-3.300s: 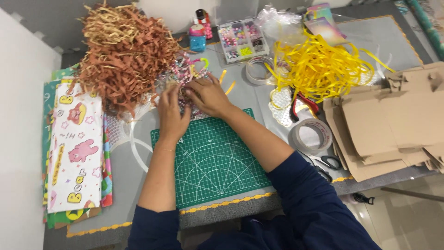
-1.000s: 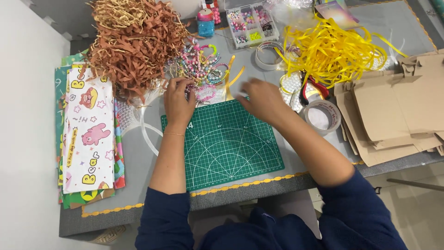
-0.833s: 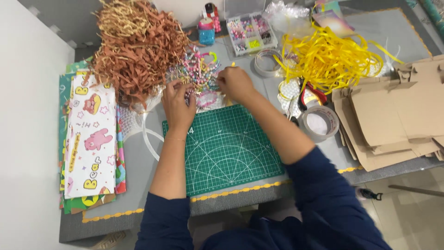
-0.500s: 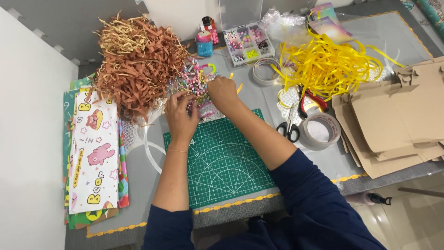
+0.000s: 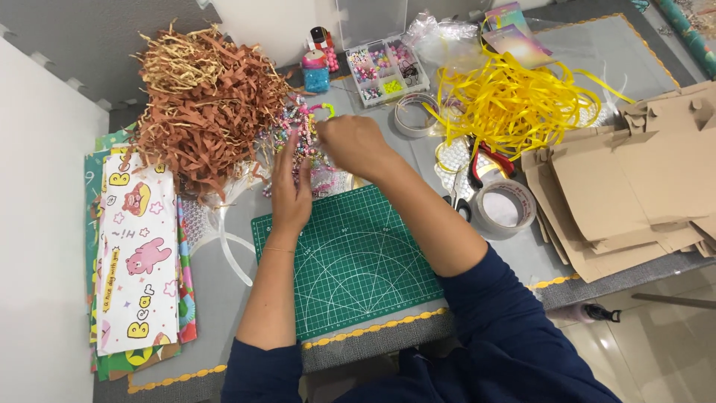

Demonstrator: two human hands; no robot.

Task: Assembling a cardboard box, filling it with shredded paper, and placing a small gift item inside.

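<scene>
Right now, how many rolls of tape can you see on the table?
2. One clear tape roll lies below the bead box, left of the yellow ribbon pile. One larger tape roll lies right of the green cutting mat. Others may be hidden under the piles.

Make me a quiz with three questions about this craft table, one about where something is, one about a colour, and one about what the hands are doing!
1. Where is the roll of tape?
A. right of the green cutting mat
B. on the brown paper shreds
C. on the patterned paper

2. What colour is the loose ribbon pile?
A. blue
B. yellow
C. white

3. What are the left hand and right hand doing?
A. resting flat on the mat
B. holding scissors
C. working at the beaded strands

Answers: 1 A, the tape lies just right of the mat. 2 B, the ribbon is bright yellow. 3 C, both hands meet at the beads.
</scene>
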